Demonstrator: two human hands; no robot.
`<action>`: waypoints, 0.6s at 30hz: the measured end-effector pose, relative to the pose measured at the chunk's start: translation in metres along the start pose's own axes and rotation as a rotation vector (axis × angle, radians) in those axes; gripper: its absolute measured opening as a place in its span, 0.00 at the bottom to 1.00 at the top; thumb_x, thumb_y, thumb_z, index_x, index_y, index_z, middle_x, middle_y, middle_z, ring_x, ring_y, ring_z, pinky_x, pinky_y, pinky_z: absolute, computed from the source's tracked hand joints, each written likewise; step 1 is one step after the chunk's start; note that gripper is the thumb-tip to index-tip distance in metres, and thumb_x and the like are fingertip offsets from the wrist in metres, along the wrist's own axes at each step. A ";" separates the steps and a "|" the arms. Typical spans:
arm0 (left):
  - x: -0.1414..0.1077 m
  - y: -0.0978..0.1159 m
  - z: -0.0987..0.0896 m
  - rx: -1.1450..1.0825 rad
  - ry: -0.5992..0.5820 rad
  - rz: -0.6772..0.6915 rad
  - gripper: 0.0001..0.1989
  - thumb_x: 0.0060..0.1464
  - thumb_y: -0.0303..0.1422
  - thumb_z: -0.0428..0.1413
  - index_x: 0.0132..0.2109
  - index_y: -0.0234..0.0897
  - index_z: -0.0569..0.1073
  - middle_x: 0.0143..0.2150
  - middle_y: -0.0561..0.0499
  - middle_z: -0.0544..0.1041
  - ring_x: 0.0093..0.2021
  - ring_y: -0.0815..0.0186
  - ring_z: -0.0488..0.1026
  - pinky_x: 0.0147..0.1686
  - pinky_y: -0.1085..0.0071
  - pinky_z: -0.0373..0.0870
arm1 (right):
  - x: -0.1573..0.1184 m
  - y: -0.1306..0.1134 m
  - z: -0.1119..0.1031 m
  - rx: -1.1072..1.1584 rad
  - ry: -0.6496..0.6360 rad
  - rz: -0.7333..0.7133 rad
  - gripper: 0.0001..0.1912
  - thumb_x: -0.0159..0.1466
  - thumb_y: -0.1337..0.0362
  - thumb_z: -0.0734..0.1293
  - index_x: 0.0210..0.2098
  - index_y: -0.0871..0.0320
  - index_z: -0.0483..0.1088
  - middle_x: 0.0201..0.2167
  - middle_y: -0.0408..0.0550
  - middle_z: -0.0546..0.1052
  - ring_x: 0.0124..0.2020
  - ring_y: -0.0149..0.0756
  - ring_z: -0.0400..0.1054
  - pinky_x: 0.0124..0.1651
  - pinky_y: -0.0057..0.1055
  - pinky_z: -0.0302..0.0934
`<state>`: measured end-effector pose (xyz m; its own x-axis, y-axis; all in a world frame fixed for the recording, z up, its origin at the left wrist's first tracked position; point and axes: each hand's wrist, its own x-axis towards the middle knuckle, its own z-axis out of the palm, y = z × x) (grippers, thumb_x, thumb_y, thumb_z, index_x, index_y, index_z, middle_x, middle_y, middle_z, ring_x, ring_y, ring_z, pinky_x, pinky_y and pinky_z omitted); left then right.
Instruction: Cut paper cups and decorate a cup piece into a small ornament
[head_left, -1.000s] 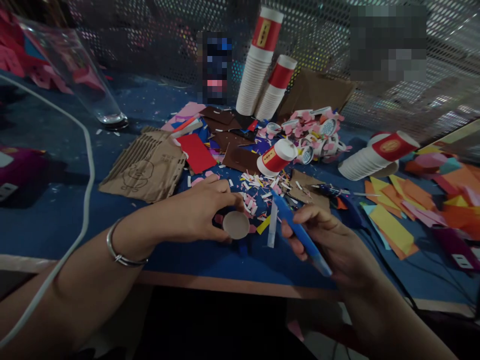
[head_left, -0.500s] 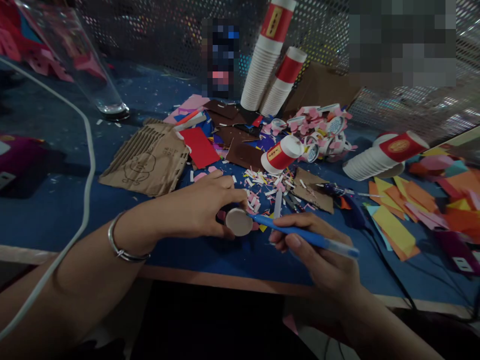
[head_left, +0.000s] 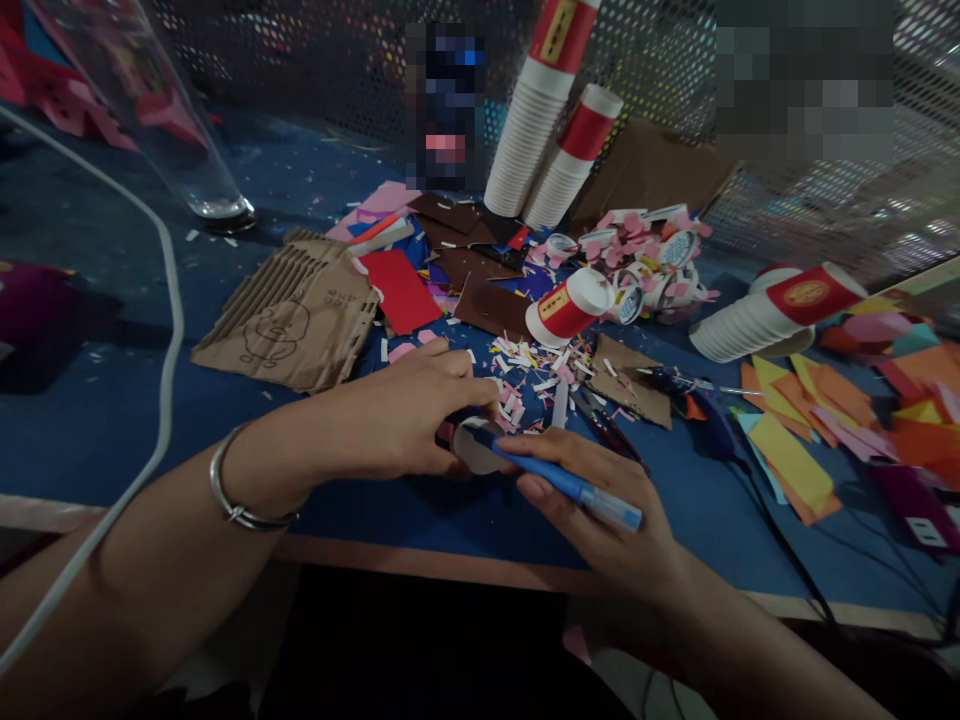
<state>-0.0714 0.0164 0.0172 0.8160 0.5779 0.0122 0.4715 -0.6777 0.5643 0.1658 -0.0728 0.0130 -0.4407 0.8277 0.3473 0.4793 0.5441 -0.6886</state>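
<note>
My left hand (head_left: 409,415) is closed around a small round piece with a pale flat face (head_left: 474,456), held just above the blue tabletop; its dark side is mostly hidden by the fingers. In my right hand (head_left: 607,490) is a blue pen (head_left: 562,478), gripped near its front. The pen's dark tip lies over the pale round face; whether it touches cannot be made out. Paper scraps (head_left: 514,400) in pink and white are scattered just beyond both hands. A pair of scissors (head_left: 607,425) lies past my right hand, partly hidden.
Corrugated cardboard (head_left: 289,315) with a drawing lies left. Behind stand paper cup stacks (head_left: 529,130), a tilted cup (head_left: 568,308) and a pile of decorated cup pieces (head_left: 652,260). A glue gun (head_left: 709,420) with a cable, coloured papers (head_left: 795,460) and a white cable (head_left: 169,330) flank the hands.
My right hand has moved left with the pen, whose tip has gone from the round piece's right edge to over its face. My left hand keeps its hold, nearly still.
</note>
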 end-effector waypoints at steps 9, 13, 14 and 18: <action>0.001 0.002 -0.003 -0.009 -0.037 -0.034 0.16 0.53 0.32 0.68 0.49 0.43 0.79 0.44 0.49 0.73 0.46 0.55 0.68 0.48 0.63 0.57 | 0.000 -0.001 -0.008 0.136 -0.072 0.001 0.10 0.72 0.68 0.69 0.51 0.57 0.80 0.40 0.46 0.87 0.42 0.30 0.82 0.49 0.24 0.74; 0.000 0.004 -0.004 -0.025 -0.046 -0.030 0.15 0.53 0.29 0.66 0.48 0.42 0.78 0.44 0.49 0.72 0.47 0.56 0.67 0.48 0.62 0.57 | 0.003 0.000 -0.008 0.091 -0.045 -0.060 0.09 0.72 0.69 0.69 0.50 0.58 0.80 0.39 0.46 0.87 0.39 0.30 0.82 0.46 0.25 0.74; 0.000 0.004 -0.004 -0.027 -0.041 -0.024 0.14 0.53 0.29 0.65 0.47 0.41 0.78 0.44 0.49 0.71 0.47 0.56 0.67 0.48 0.62 0.56 | 0.005 0.000 -0.007 0.076 -0.040 -0.078 0.10 0.72 0.69 0.69 0.51 0.59 0.79 0.39 0.47 0.87 0.39 0.31 0.81 0.46 0.26 0.75; 0.000 0.003 -0.002 -0.015 -0.018 0.001 0.12 0.51 0.26 0.63 0.44 0.39 0.77 0.43 0.50 0.71 0.45 0.57 0.66 0.49 0.61 0.56 | 0.008 -0.001 -0.002 0.002 -0.035 -0.143 0.11 0.72 0.70 0.69 0.53 0.58 0.78 0.41 0.48 0.86 0.41 0.35 0.81 0.46 0.31 0.76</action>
<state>-0.0709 0.0155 0.0204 0.8224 0.5690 -0.0025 0.4660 -0.6709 0.5768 0.1637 -0.0659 0.0178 -0.5305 0.7363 0.4201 0.4078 0.6561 -0.6350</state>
